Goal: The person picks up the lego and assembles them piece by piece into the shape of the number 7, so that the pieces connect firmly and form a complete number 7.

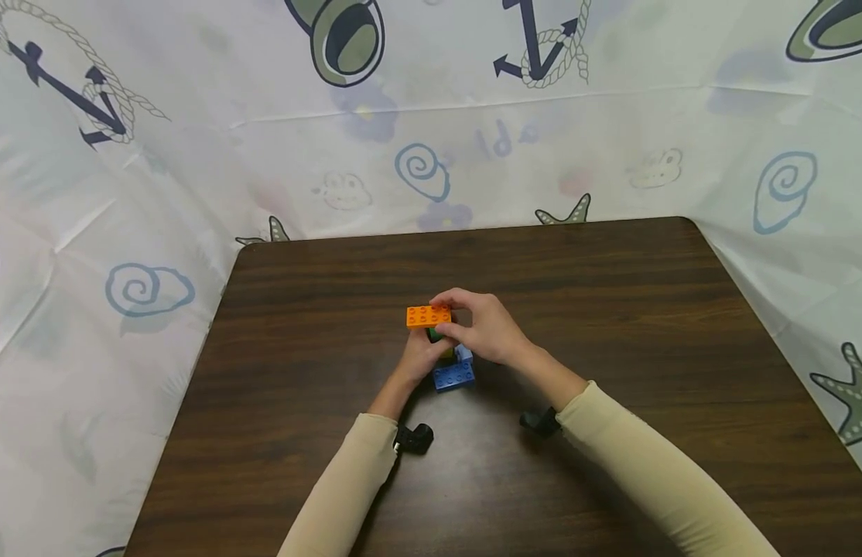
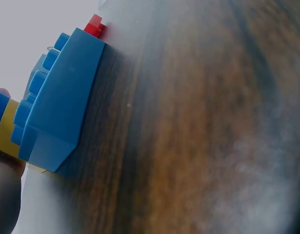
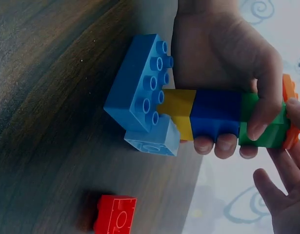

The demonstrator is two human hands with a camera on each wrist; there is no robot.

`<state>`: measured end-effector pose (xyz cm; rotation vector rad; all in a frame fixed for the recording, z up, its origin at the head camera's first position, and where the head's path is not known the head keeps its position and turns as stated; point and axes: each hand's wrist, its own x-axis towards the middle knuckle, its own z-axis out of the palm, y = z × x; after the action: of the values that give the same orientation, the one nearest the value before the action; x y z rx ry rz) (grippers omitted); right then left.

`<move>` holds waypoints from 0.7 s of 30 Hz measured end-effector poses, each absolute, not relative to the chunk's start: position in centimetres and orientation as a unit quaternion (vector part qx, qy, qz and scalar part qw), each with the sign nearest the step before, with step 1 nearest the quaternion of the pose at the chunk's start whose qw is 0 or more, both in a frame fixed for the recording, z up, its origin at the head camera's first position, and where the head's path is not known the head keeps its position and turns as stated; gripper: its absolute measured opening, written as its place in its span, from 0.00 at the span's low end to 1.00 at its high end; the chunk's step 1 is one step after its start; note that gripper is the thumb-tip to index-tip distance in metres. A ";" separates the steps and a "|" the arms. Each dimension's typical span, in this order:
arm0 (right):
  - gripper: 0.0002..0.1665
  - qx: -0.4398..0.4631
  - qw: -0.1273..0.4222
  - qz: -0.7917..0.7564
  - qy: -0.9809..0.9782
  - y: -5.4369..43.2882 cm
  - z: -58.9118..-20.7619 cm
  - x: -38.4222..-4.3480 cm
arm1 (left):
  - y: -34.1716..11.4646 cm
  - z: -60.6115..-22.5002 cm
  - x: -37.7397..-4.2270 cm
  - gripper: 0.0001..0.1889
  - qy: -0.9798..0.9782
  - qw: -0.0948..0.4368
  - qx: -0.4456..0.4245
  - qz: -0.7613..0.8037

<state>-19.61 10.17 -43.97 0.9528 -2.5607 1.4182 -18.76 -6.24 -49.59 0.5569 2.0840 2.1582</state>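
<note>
A tower of toy building bricks stands on the table. Its base is a long blue brick (image 1: 453, 377) with a light blue brick (image 3: 157, 139) beside it. Above come a yellow brick (image 3: 181, 109), a dark blue brick (image 3: 215, 114), a green brick (image 3: 274, 134) and a wide orange brick (image 1: 425, 316) on top. My left hand (image 1: 419, 358) wraps round the tower at the dark blue and green bricks, thumb across the green. My right hand (image 1: 492, 328) pinches the right end of the orange brick between thumb and fingers.
A loose red brick (image 3: 114, 214) lies on the dark wooden table (image 1: 299, 363) near the tower; my hands hide it in the head view. Black wrist cameras hang under both cream sleeves (image 1: 347, 480). A printed white cloth (image 1: 264, 162) surrounds the table.
</note>
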 end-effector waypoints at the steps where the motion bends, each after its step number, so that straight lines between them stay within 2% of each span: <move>1: 0.20 0.309 0.033 0.459 -0.832 10.1 -44.0 -19.6 | -6.2 -49.6 -18.7 0.22 0.684 0.047 0.184 0.705; 11: 0.20 0.292 0.039 0.469 -0.833 10.4 -43.9 -19.5 | -6.0 -52.7 -20.2 0.22 0.656 0.037 0.213 0.723; 21: 0.18 0.286 0.021 0.461 -0.840 10.4 -43.9 -19.6 | -6.3 -53.4 -20.1 0.22 0.650 0.027 0.232 0.723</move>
<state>-19.57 10.43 -43.92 0.8855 -2.6042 1.4275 -20.13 -6.32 -53.36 0.7156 2.0068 2.2345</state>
